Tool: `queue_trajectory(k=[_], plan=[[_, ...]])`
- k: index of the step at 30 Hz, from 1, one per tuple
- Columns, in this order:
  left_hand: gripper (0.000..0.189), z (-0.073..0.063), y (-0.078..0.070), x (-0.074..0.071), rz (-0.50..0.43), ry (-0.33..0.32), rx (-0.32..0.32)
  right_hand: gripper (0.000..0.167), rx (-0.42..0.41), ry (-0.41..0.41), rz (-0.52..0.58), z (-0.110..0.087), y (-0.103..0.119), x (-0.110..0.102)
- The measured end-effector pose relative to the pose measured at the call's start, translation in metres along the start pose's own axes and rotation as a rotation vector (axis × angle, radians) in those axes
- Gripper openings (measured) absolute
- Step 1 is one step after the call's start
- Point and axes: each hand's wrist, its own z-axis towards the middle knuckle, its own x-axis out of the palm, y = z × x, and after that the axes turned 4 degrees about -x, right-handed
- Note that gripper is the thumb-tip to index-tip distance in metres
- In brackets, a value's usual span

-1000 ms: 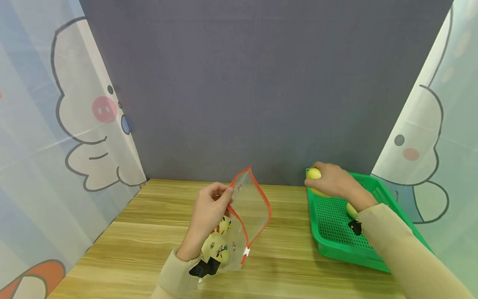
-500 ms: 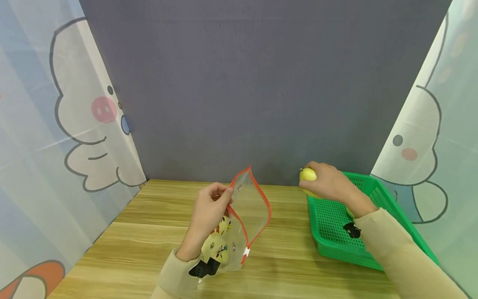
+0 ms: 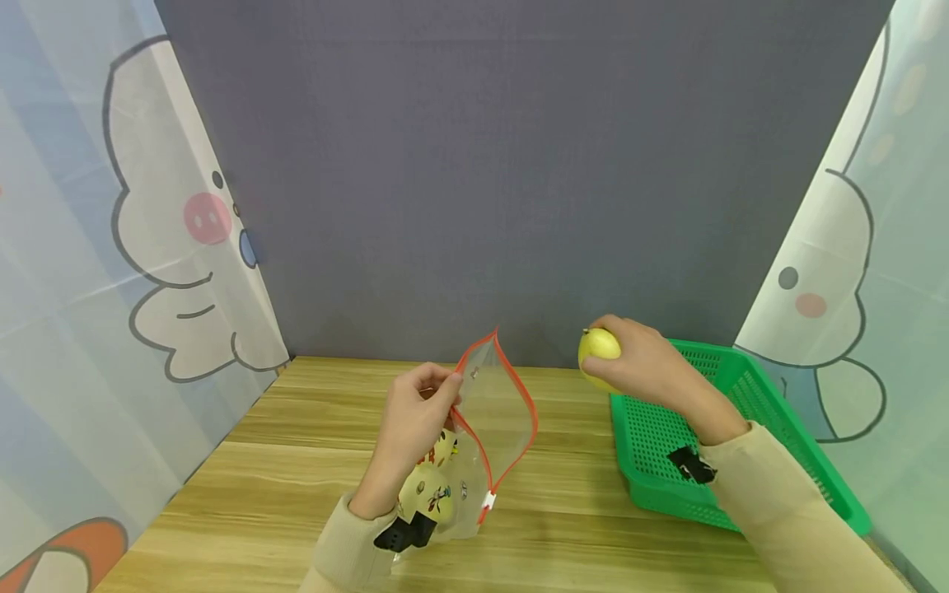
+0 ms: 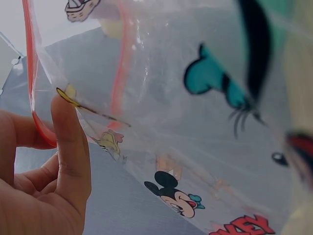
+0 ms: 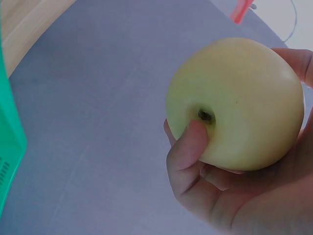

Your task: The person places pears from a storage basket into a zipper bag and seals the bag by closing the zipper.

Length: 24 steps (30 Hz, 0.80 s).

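My left hand (image 3: 415, 420) pinches the rim of a clear zip bag (image 3: 507, 424) between thumb and fingers. Red edging and a white slider (image 3: 489, 499) mark the bag's mouth, which gapes toward the right. Cartoon figures are printed on its plastic, and pale yellow round fruit (image 3: 428, 492) shows inside, partly covered by my left wrist. Over the basket's left far corner, my right hand (image 3: 652, 366) grips a pale yellow apple (image 3: 600, 346). The right wrist view shows my thumb against the dimple of the apple (image 5: 244, 98), with fingers round its other side.
A green perforated basket (image 3: 630, 478) stands on the right of the wooden table (image 3: 296, 461), partly hidden by my right forearm. Behind the table rises a dark grey panel (image 3: 474, 181). Curtains with cartoon prints (image 3: 67, 272) hang at both sides.
My right hand has moved left with the apple, away from the basket's middle. A yellow fruit seen earlier in the basket is now hidden by my forearm. Left hand and bag stay put.
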Motion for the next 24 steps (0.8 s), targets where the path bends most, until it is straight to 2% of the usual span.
queue_trajectory(k=[24], plan=[[0.018, 0.0, 0.0, 0.004, 0.002, -0.008, -0.019, 0.038, -0.128, -0.055, 0.206, -0.008, 0.03, 0.015]])
